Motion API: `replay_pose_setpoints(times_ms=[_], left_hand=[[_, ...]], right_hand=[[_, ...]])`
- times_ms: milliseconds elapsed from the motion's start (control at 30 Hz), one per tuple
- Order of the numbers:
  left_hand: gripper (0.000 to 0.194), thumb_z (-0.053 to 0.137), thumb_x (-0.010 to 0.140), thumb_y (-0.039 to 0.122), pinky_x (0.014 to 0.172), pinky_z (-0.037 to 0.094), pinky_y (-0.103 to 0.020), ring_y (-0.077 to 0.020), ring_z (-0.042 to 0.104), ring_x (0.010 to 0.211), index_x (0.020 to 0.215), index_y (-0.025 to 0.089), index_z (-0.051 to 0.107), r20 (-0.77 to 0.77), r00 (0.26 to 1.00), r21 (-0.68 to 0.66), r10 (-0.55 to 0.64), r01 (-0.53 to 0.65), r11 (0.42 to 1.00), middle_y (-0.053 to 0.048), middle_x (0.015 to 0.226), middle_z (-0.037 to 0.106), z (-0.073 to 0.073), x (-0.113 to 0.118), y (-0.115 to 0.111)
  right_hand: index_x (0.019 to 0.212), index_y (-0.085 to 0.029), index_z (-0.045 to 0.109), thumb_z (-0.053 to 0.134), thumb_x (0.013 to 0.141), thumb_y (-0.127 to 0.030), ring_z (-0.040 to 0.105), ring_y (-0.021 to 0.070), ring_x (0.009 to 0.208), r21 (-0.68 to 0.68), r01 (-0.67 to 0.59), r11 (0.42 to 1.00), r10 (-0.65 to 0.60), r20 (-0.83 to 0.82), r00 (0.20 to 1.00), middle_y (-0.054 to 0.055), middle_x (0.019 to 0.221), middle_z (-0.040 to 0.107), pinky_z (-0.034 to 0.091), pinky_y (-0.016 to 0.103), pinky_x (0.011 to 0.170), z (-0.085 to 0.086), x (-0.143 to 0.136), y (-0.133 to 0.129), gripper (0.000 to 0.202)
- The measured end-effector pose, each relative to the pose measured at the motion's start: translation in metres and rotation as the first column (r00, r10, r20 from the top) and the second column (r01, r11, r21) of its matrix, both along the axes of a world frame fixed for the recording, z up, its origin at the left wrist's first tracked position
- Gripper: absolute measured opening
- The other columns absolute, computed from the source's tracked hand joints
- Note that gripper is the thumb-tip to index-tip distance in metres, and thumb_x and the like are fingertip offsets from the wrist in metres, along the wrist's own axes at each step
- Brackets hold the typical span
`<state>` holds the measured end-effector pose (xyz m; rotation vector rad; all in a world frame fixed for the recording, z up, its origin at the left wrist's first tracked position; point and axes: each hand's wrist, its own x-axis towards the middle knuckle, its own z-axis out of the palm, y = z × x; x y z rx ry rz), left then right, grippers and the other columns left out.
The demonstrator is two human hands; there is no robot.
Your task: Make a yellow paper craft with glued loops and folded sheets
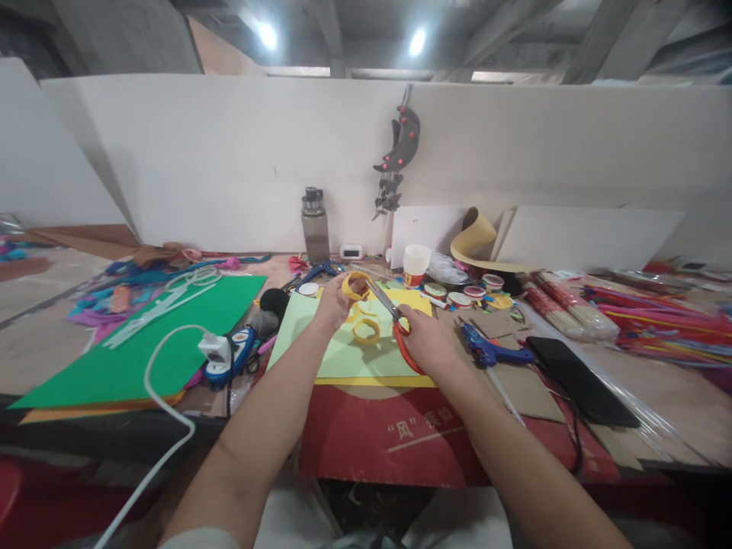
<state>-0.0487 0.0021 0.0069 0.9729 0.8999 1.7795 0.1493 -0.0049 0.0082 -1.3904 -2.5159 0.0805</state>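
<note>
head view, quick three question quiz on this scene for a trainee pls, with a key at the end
1. Which hand holds the scissors?
2. True or false: the green sheet lies further left in the picture than the grey bottle.
3. What does the left hand hold?
A) a white cup
B) a yellow ring
C) a glue gun

Key:
1. The right hand
2. True
3. B

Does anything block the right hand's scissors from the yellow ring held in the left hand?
Nothing visible does: the scissors in the right hand reach the rim of the yellow ring in the left hand.
</note>
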Motion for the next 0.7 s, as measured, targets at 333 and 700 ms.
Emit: replay_pose_setpoints(times_ms=[333,700], left_hand=[[0.043,0.089,0.053,0.037,0.056,0.046,-0.023,-0.0107,0.060,0.059,0.076,0.015,0.060,0.005,0.999,-0.024,0.047,-0.047,0.999,-0.001,0.071,0.064,0.0031,-0.0030,-0.0006],[0.033,0.084,0.059,0.029,0.053,0.046,-0.024,-0.0109,0.059,0.056,0.074,0.015,0.058,0.002,1.000,0.033,0.008,-0.008,0.999,0.002,0.066,0.057,0.0017,0.0006,-0.0026]], right_hand=[[0.118,-0.023,0.059,0.046,0.092,-0.027,0.067,0.0226,0.092,-0.012,-0.003,1.000,0.002,-0.059,0.998,0.009,0.102,0.073,0.038,0.028,0.069,-0.0023,0.0013,0.0016,0.029],[0.122,-0.022,0.055,0.050,0.091,-0.029,0.063,0.0211,0.094,0.015,-0.050,0.999,0.052,-0.177,0.983,0.010,0.108,0.066,0.041,0.027,0.075,-0.0089,0.0045,0.0062,0.033]])
